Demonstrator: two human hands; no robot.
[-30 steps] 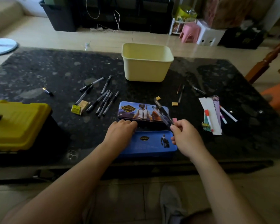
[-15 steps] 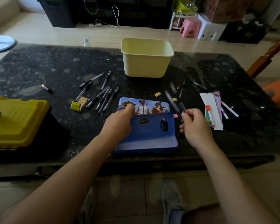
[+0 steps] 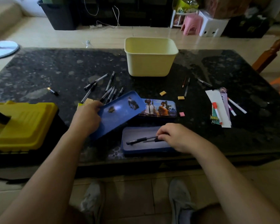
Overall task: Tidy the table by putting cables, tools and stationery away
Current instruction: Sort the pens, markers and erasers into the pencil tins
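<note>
An open blue pencil tin (image 3: 129,148) lies at the table's near edge. My right hand (image 3: 176,137) pinches two black pens (image 3: 142,140) and holds them down inside it. My left hand (image 3: 87,117) grips the tin's blue lid (image 3: 120,112), lifted off and tilted up to the left. A second tin with a printed picture (image 3: 160,109) lies shut just behind. Several black pens (image 3: 107,91) lie loose behind the lid. Small erasers (image 3: 181,98) lie to the right of them.
A cream tub (image 3: 150,44) stands at the back centre. A yellow toolbox (image 3: 23,125) sits at the near left. Paper strips and markers (image 3: 220,109) lie at the right, more pens (image 3: 187,87) near the tub, a small battery (image 3: 52,91) at the left.
My left hand lifted the lid off the blue tin and swung it up to the left. My right hand brought the two pens down into the open tin.
</note>
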